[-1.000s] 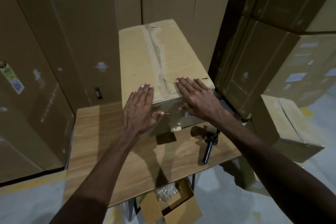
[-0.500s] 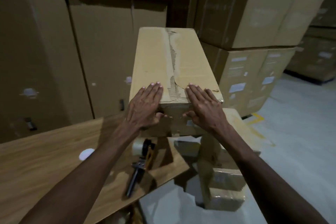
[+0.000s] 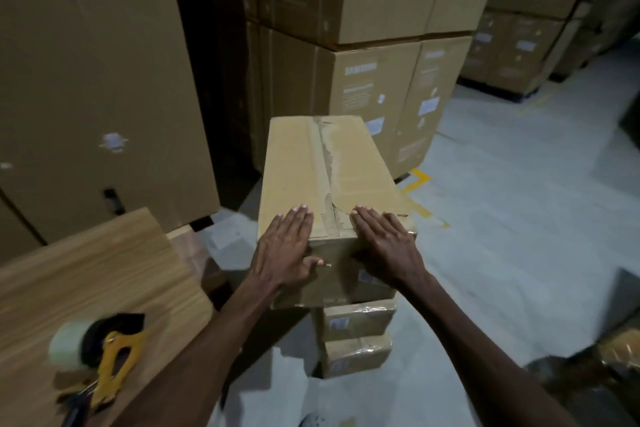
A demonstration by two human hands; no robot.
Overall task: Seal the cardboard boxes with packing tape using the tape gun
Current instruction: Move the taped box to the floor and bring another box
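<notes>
Both arms stretched out front. left hand (image 3: pixel 285 246) and right hand (image 3: pixel 386 246) flat on near top edge of cardboard box (image 3: pixel 304 163), fingers straight, thumbs on front face. Box sits over small taped boxes (image 3: pixel 356 340); tape gun (image 3: pixel 104 357) on table (image 3: pixel 86 270).

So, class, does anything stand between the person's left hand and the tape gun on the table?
Nothing visible does. The left hand lies flat on the cardboard box; only open space and bare wooden table lie between it and the tape gun.
</notes>
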